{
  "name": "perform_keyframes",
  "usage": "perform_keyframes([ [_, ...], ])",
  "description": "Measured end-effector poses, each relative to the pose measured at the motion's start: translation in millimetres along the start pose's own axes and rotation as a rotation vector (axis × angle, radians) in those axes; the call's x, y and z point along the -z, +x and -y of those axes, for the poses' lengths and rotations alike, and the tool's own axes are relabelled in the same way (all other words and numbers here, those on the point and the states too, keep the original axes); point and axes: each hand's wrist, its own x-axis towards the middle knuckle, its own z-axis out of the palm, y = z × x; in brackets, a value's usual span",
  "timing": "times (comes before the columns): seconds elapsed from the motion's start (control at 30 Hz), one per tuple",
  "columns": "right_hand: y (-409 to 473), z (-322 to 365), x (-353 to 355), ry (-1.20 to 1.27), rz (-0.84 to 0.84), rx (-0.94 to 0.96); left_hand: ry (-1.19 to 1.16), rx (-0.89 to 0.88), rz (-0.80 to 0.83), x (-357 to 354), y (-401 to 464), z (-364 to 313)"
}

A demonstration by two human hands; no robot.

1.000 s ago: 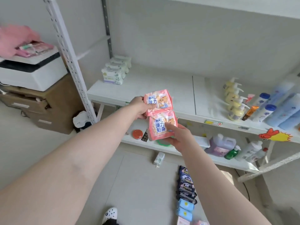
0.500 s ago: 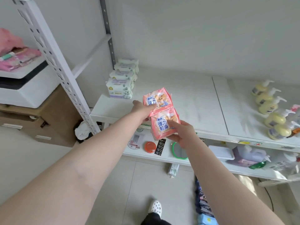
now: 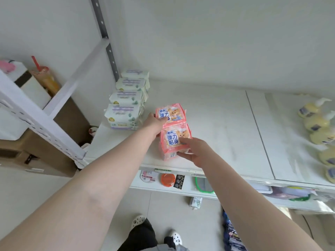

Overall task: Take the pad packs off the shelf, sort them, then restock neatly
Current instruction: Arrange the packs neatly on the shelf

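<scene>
Grip, both hands: left hand (image 3: 156, 122) holds the far pink pad pack (image 3: 170, 113) by its left edge, right hand (image 3: 194, 151) pinches the near pink pad pack (image 3: 175, 141) at its lower right corner, so the two go down together as one front-to-back row. Location: centre of frame, on the white shelf (image 3: 217, 124), just right of the row of four white-and-green packs (image 3: 126, 100), which suggests like is being kept with like. Status, judged: restocking under way; dark blue packs (image 3: 233, 234) at lower right on the floor remain to be shelved.
</scene>
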Motion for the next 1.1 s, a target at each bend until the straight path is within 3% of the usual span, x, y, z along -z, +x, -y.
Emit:
perform_keyframes([
  [0.2,23,8,-10,0.001,-0.120,-0.004,0.178,-0.024,0.218,-5,39,-8],
  [0.4,26,9,-19,0.013,-0.184,0.030,0.246,-0.097,0.276,-10,71,-4],
  [0.57,28,14,-11,-0.460,-0.300,0.167,0.251,-0.169,0.148,-1,50,9],
  [0.63,29,22,-4,-0.544,-0.228,0.323,0.255,-0.270,0.090,4,36,18],
  [0.73,32,35,3,-0.674,-0.013,0.476,0.257,-0.487,0.136,6,21,36],
  [0.83,38,46,6,-0.815,0.148,0.465,0.294,-0.564,0.212,2,10,49],
  [0.93,48,57,8,-0.796,0.256,0.351,0.274,-0.559,0.218,-7,7,49],
  [1.1,74,77,5,-0.754,0.294,0.319,0.331,-0.623,0.146,-9,28,35],
])
